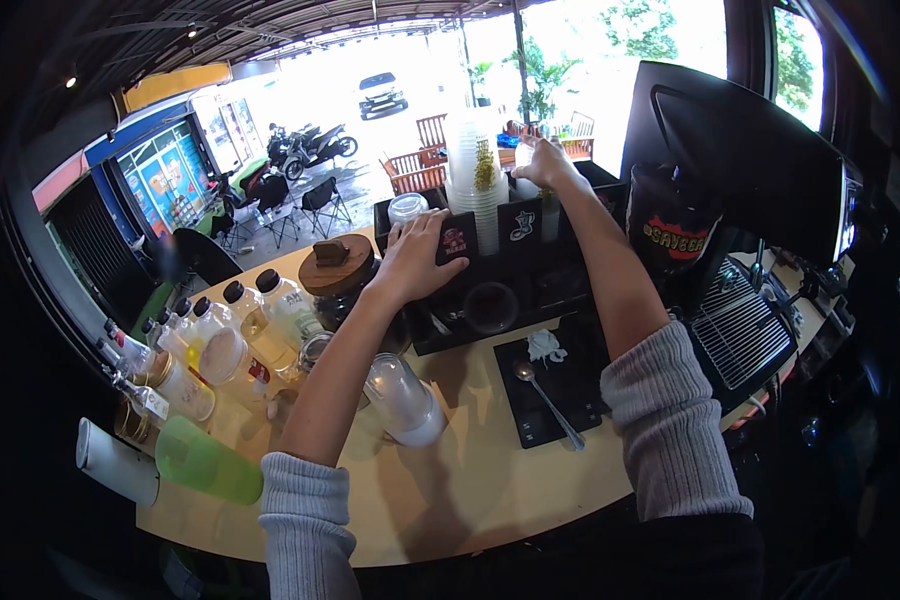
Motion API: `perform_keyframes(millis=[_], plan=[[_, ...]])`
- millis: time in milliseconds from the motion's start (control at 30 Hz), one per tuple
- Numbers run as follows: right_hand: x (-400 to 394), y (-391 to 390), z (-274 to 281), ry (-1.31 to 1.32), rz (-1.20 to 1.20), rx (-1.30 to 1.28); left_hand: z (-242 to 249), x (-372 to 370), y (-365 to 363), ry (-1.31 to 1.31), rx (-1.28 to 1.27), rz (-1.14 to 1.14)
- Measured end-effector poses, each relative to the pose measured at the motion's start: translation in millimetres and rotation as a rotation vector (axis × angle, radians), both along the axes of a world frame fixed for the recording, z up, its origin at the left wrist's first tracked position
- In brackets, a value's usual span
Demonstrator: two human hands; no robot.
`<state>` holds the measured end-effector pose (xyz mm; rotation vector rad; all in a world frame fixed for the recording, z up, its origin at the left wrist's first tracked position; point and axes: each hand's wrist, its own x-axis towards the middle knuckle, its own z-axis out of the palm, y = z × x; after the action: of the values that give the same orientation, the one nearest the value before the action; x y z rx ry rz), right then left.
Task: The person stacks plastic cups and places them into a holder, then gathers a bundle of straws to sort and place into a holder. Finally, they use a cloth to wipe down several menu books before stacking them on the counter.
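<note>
Fingers of the right hand (545,160) pinch a cup atop the cup stacks (475,170); left hand (415,262), fingers spread, steadies the black organizer (530,275) at the counter's (470,490) far edge. Cup not yet lifted free.

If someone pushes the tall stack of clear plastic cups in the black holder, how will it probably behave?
The stack of cups looks thin and clear, so it is probably light and flexible. It stands far above the black holder, so a push near the top would likely tilt it. The right hand rests beside it, grasping at cups there.
</note>
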<state>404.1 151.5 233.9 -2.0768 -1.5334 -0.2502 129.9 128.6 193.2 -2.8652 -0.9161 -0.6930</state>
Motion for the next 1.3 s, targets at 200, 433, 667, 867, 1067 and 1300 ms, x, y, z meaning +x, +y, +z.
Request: perform_keyframes(millis=[200,433,667,867,1067,1300], plan=[[-13.6,-6.8,2.4,0.189,-0.074,0.033,3.3,1.5,-4.3,-0.041,0.029,-0.007],[-70.9,-78.2,28.9,0.069,-0.088,0.281,23.4,-29.2,-36.6,-0.215,-0.004,-0.054],[-167.2,-158.4,-35.4,0.169,0.684,0.434,-3.0,-95.0,-93.4,-0.65,0.114,-0.181],[-218.2,-174.1,-167.0,0.48,0.847,-0.049,-93.8,-149.3,-122.8,-0.899,-0.116,-0.059],[-247.7,-159.9,-210.4,0.676,0.914,0.03,-155.2,-169.6,-143.0,-0.938,-0.343,0.078],[-245.0,-171.5,-206.7,0.938,0.895,-0.119,-172.2,-167.4,-152.6,-0.697,-0.52,0.13]])
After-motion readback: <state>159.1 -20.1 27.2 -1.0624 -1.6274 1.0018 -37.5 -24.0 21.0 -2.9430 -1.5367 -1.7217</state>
